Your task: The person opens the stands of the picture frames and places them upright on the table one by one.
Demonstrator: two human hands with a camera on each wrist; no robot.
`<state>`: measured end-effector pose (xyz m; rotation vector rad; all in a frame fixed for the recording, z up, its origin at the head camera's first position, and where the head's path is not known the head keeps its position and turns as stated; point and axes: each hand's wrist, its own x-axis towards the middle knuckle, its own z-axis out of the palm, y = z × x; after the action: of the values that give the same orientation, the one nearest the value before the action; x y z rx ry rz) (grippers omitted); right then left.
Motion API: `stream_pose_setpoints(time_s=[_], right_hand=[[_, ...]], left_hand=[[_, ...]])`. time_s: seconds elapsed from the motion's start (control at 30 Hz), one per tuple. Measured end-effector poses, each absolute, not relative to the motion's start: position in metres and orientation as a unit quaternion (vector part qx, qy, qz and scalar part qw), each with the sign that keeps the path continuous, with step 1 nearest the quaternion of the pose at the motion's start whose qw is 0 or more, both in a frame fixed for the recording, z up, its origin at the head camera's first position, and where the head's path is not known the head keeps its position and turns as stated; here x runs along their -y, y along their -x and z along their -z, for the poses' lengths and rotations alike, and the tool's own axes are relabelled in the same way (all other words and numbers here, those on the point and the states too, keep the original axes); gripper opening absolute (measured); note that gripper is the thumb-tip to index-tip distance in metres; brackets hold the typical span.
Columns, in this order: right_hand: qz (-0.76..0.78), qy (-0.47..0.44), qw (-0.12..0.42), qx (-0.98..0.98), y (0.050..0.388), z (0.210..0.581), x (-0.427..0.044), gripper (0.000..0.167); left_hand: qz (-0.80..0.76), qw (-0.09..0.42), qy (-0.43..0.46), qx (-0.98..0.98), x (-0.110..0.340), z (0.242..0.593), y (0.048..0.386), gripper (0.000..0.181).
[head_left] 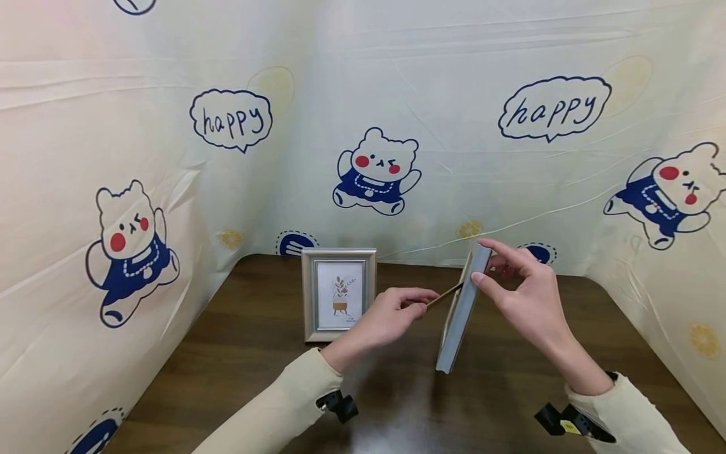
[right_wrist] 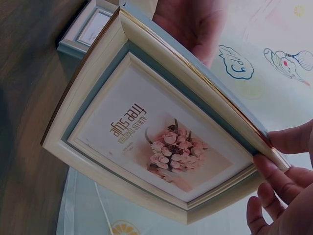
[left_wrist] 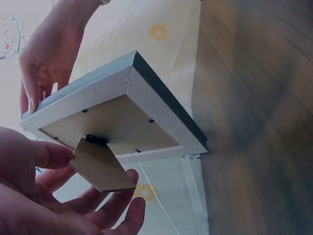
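A picture frame [head_left: 464, 309] with grey-blue sides is held upright and slightly tilted, edge-on in the head view. My right hand [head_left: 527, 299] grips its upper edge between thumb and fingers. My left hand [head_left: 391, 315] pinches the flat brown stand [left_wrist: 101, 166] that juts from the frame's backing [left_wrist: 117, 120]. Black clips dot the backing around a black hinge. Over in the right wrist view, the cream-and-teal front surrounds a flower print [right_wrist: 171, 152] with "free style" lettering. Whether the frame's lower edge touches the table cannot be told.
A second, smaller picture frame [head_left: 310, 296] with a potted-plant print stands on the dark wooden table [head_left: 249, 353], left of the held one. A pale cloth [head_left: 454, 57] with bears and "happy" bubbles hangs around the back and sides.
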<state>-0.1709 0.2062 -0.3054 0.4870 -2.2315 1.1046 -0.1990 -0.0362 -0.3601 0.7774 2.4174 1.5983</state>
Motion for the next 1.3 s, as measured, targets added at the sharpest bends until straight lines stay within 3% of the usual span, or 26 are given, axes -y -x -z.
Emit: stream_pose_setpoints(time_s=[0.4, 0.93, 1.07, 1.3], right_hand=[[-0.426, -0.18, 0.298, 0.835, 0.172, 0.307, -0.204, 0.05], [-0.422, -0.178, 0.293, 0.839, 0.175, 0.311, -0.202, 0.05], [-0.419, -0.177, 0.293, 0.841, 0.176, 0.311, -0.203, 0.05], [-0.418, -0.174, 0.295, 0.841, 0.177, 0.31, -0.203, 0.05]], left_hand=[[-0.54, 0.092, -0.25, -0.799, 0.042, 0.357, 0.202, 0.028], [-0.51, 0.061, -0.244, -0.823, 0.045, 0.359, 0.194, 0.031], [-0.487, 0.013, -0.251, -0.837, 0.044, 0.361, 0.188, 0.033], [-0.411, -0.14, -0.27, -0.859, 0.035, 0.357, 0.163, 0.038]])
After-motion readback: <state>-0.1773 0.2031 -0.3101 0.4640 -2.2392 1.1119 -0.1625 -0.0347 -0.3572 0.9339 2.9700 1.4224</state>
